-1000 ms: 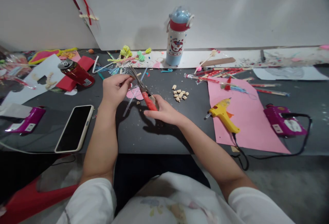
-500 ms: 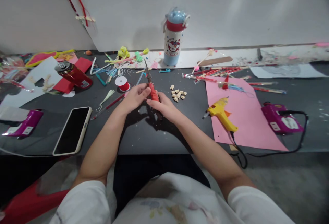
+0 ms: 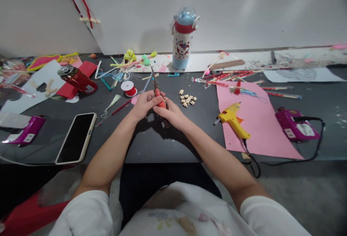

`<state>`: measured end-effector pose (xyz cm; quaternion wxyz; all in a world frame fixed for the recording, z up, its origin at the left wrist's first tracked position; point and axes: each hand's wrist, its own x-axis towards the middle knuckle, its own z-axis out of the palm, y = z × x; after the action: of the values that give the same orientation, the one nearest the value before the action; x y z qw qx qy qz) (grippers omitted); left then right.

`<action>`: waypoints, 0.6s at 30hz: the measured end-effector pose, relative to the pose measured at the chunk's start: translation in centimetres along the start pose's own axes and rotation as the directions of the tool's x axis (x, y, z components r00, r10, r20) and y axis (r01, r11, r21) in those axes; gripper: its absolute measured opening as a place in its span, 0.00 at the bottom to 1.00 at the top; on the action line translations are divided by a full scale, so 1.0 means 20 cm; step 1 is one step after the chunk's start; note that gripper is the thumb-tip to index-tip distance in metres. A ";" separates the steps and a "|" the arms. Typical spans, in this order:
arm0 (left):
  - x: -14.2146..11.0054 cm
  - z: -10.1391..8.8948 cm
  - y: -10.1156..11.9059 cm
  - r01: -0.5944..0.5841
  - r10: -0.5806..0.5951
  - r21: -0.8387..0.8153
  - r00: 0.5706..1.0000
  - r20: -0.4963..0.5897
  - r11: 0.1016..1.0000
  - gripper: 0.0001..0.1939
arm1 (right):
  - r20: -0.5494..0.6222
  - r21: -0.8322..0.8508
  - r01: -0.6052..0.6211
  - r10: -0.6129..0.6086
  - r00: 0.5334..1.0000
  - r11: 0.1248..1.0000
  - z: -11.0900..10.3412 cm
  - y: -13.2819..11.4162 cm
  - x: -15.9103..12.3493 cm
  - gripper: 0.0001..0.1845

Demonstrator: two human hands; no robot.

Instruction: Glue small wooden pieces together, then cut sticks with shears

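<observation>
Over the middle of the table, both my hands close round a pair of scissors point(image 3: 157, 92) with red handles. The slim metal blades point away from me, and their tips look close together. My left hand point(image 3: 145, 106) grips from the left, its thumb against the red part. From the right, my right hand point(image 3: 171, 112) wraps the handles, whose dark lower end shows beneath the fingers. Just right of the hands lies a pile of small, light wooden pieces point(image 3: 187, 99). A spool of red thread point(image 3: 129, 89) stands to the left, near a pale tassel point(image 3: 113, 101).
A yellow glue gun point(image 3: 234, 122) rests on pink paper point(image 3: 264, 131) at right. A phone point(image 3: 76, 138) and a red can point(image 3: 78, 80) are on the left. The bottle point(image 3: 183, 41) stands at the back. Purple power boxes point(image 3: 296, 125) sit at right and left.
My left hand has come right and closed on the scissors. The scissors have turned to point straighter away. The clear strip and pink cutout near the hands are less visible; the spool now shows.
</observation>
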<state>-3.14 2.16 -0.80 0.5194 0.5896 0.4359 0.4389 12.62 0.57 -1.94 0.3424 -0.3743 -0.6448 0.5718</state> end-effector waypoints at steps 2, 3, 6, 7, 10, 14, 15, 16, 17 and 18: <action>0.00 0.00 0.00 0.004 -0.004 0.002 1.000 0.003 1.000 0.27 | 0.001 -0.004 -0.010 0.010 1.000 1.000 0.00 0.00 0.00 0.21; 0.00 0.00 0.00 0.008 -0.008 -0.005 1.000 0.002 1.000 0.27 | -0.002 -0.002 -0.015 0.015 1.000 1.000 0.00 0.00 0.00 0.21; 0.00 0.00 0.00 0.027 -0.027 -0.031 1.000 -0.010 0.999 0.27 | -0.011 0.015 -0.021 0.021 1.000 1.000 0.00 0.00 0.00 0.21; 0.00 0.00 0.00 0.033 -0.034 -0.037 0.999 -0.014 0.999 0.27 | -0.010 0.019 -0.027 0.027 1.000 0.999 0.01 0.00 0.00 0.22; 0.00 0.00 0.01 0.052 -0.053 -0.050 0.998 -0.018 0.997 0.26 | -0.022 0.022 -0.054 0.054 0.998 0.998 0.01 0.02 0.00 0.23; 0.00 0.00 0.01 0.064 -0.065 -0.075 0.998 -0.008 0.995 0.27 | -0.022 0.037 -0.053 0.054 0.998 0.998 0.01 0.03 0.01 0.24; 0.00 0.00 0.01 0.072 -0.072 -0.078 0.997 0.008 0.994 0.27 | -0.023 0.046 -0.047 0.048 0.999 0.998 0.02 0.03 0.01 0.25; 0.00 0.00 0.00 0.080 -0.079 -0.078 0.997 0.025 0.994 0.28 | -0.030 0.058 -0.044 0.045 0.999 0.997 0.02 0.03 0.01 0.25; 0.00 -0.01 0.00 0.089 -0.086 -0.073 0.996 0.039 0.993 0.29 | -0.037 0.070 -0.046 0.049 0.998 0.996 0.02 0.02 0.01 0.25; 0.01 -0.02 -0.01 0.095 -0.092 -0.062 0.995 0.047 0.994 0.30 | -0.041 0.082 -0.055 0.059 0.997 0.995 0.02 0.02 0.01 0.26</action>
<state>-3.42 2.35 -0.92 0.5676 0.5609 0.4372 0.4149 12.25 0.63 -2.32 0.3547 -0.3908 -0.6028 0.5985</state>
